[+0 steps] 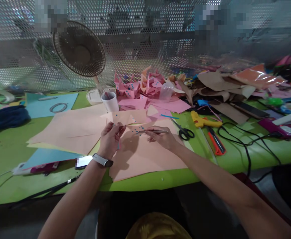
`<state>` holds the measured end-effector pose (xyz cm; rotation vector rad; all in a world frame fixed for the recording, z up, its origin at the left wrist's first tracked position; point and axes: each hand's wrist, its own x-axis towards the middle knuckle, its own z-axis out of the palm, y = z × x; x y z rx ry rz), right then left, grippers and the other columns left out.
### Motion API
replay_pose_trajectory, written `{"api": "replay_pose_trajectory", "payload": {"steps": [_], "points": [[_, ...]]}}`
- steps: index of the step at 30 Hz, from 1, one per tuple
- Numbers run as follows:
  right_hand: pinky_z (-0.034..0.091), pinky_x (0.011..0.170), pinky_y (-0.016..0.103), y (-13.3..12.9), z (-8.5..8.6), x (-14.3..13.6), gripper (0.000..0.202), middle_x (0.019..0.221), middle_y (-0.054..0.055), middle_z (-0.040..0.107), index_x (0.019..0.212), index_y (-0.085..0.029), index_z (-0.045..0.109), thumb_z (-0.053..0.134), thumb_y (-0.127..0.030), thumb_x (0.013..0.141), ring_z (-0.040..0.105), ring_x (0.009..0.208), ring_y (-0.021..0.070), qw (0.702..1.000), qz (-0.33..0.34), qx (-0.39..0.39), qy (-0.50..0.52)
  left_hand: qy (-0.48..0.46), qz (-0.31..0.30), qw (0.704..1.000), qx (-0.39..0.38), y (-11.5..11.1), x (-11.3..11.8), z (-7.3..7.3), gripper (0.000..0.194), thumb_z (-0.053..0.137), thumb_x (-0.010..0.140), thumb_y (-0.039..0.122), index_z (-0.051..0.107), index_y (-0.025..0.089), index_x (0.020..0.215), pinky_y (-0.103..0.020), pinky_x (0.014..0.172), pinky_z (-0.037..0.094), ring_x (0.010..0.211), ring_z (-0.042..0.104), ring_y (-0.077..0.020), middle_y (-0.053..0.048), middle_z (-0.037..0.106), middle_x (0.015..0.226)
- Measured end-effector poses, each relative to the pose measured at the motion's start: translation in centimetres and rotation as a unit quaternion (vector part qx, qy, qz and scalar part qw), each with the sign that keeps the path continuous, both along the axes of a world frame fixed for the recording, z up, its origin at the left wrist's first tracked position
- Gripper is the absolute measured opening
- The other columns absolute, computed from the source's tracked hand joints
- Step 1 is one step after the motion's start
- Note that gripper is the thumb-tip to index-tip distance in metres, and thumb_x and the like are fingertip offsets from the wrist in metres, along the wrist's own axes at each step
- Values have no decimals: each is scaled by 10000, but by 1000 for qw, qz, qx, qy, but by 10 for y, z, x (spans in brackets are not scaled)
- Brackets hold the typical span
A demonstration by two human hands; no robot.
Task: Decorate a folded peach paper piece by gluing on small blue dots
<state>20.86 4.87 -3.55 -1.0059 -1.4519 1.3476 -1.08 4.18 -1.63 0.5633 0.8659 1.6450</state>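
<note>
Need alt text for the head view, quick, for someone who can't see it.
Two bare hands work over peach paper on a green table: the right hand holds tweezers by small blue dots, the left hand pinches something small. Scissors lie right of them.

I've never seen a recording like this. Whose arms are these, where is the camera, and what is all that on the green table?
There is no machine here: a person wears a camera on the head, looking down at their own bare hands. The left hand, with a watch on its wrist, pinches something too small to make out. The right hand holds thin tweezers over peach paper dotted with blue. On the green table lie scissors, a yellow glue gun, a white cup, a small fan and pink folded paper pieces.
</note>
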Motion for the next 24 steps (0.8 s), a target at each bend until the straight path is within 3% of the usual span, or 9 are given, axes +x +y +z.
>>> {"api": "replay_pose_trajectory", "payload": {"steps": [10,18,24], "points": [[642,607,298,1,0,0,375,839,39,739,896,-177,718,723,-505,715,705,615,151,1000,0,21,-15,21,-7,1000,-3,-1,0,0,306,802,618,155,537,191,766,-274,856,551,748,680,-96,26,681,759],[607,567,252,0,2,-1,362,766,26,716,907,-183,671,701,-505,744,706,639,152,1000,-4,-12,-29,9,-8,1000,-3,-2,2,2,317,808,601,145,528,185,745,-285,858,547,730,677,-102,21,679,730],[559,501,194,-1,2,3,367,919,52,727,965,-196,636,627,-528,807,715,700,150,998,-16,11,-52,14,-14,1000,-4,-2,2,2,308,803,615,138,537,185,764,-288,881,536,758,676,-95,25,683,756]]}}
